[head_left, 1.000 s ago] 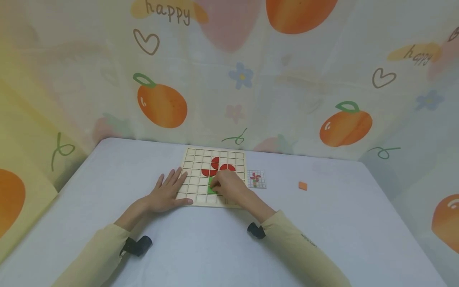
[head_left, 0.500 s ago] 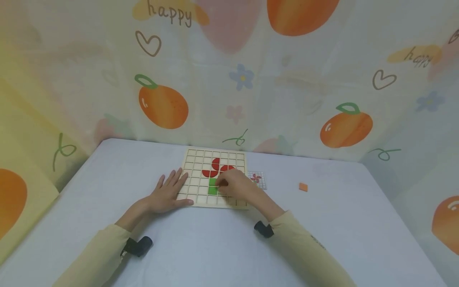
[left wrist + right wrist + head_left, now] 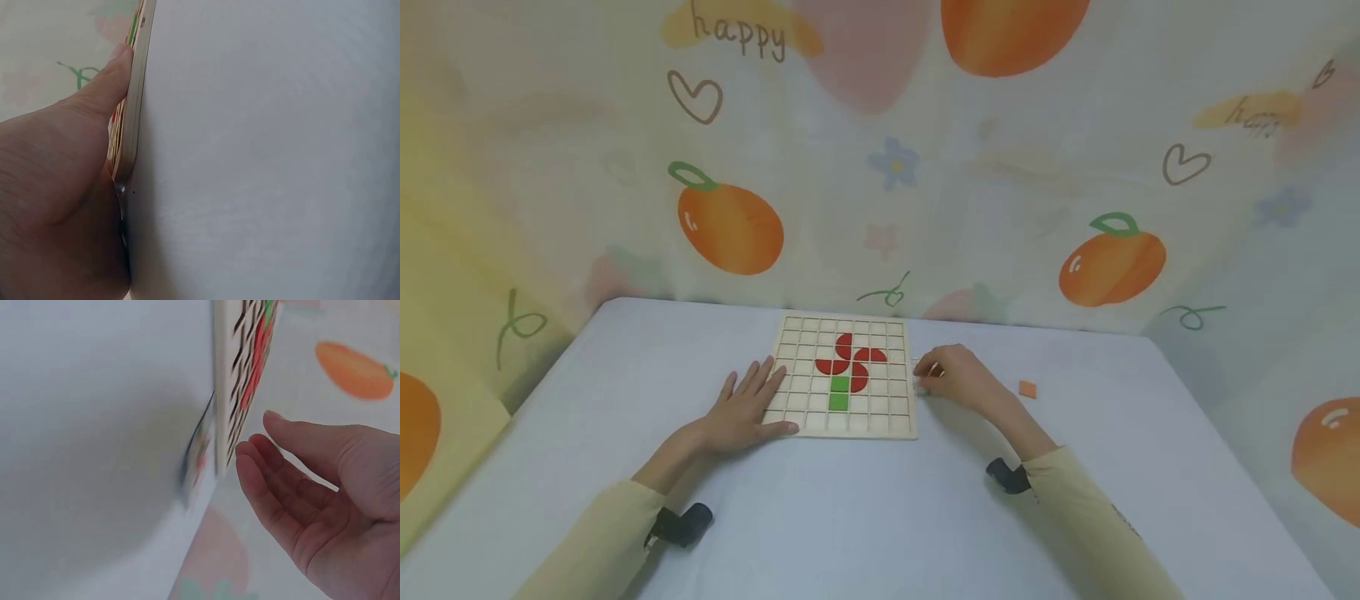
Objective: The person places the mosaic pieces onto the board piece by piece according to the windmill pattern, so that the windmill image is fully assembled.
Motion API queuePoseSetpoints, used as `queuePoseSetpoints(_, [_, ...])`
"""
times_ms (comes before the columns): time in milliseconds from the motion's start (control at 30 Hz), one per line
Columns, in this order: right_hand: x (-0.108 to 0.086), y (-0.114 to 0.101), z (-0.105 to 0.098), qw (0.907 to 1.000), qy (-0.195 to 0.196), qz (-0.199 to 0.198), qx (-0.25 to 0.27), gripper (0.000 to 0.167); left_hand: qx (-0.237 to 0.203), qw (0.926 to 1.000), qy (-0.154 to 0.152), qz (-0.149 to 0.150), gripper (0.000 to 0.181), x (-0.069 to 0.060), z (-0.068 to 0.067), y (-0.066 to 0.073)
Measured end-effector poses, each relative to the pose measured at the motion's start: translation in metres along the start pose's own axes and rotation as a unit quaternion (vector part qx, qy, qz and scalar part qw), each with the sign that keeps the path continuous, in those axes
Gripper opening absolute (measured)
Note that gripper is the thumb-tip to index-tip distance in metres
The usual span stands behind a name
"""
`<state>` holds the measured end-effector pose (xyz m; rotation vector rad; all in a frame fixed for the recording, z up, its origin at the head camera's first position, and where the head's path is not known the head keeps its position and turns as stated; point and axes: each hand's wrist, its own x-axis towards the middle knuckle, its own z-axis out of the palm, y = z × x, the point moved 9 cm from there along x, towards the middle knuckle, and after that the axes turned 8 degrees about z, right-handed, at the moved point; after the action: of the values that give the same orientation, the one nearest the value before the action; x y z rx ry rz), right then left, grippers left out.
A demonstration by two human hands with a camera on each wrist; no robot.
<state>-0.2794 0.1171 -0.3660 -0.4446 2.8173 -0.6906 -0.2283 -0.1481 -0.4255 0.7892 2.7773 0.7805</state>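
A pale wooden grid board (image 3: 805, 333) lies on the white table. Several red rounded pieces (image 3: 869, 356) form a pinwheel in its cells, above two green squares (image 3: 838, 402). My left hand (image 3: 737, 417) rests on the board's left edge with fingers spread; its thumb lies along the near corner. Just right of the board hovers my right hand (image 3: 961, 379), fingers loosely bent. The right wrist view shows a gap between thumb and fingertips, holding nothing. A small pattern card (image 3: 199, 453) sits beside the board, mostly hidden under this hand in the head view.
An orange square piece (image 3: 1027, 389) lies on the white tabletop (image 3: 880, 517), right of my right hand. Behind the table hangs a fruit-printed cloth (image 3: 820, 233). Black wrist cameras (image 3: 681, 525) stick out below both sleeves.
My right hand has left the board's green squares and moved right, over the card. This uncovers a red piece beside the upper green square. My left hand stays on the board.
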Motion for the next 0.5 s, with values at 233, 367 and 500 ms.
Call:
queuePoseSetpoints(233, [-0.013,0.032,-0.014,0.9998,-0.005,0.012,-0.014,0.017,-0.007,1.0000,0.003,0.004,0.098,-0.001,0.000,0.001])
queuePoseSetpoints(367, [-0.015,0.052,-0.023,0.9992,-0.003,0.037,-0.016,0.019,-0.008,0.9999,0.010,0.007,0.097,-0.002,-0.001,0.002])
queuePoseSetpoints(500, [-0.021,0.069,-0.035,0.9989,0.004,0.043,-0.020,0.021,-0.009,0.9999,0.006,0.002,0.097,-0.004,0.000,0.001])
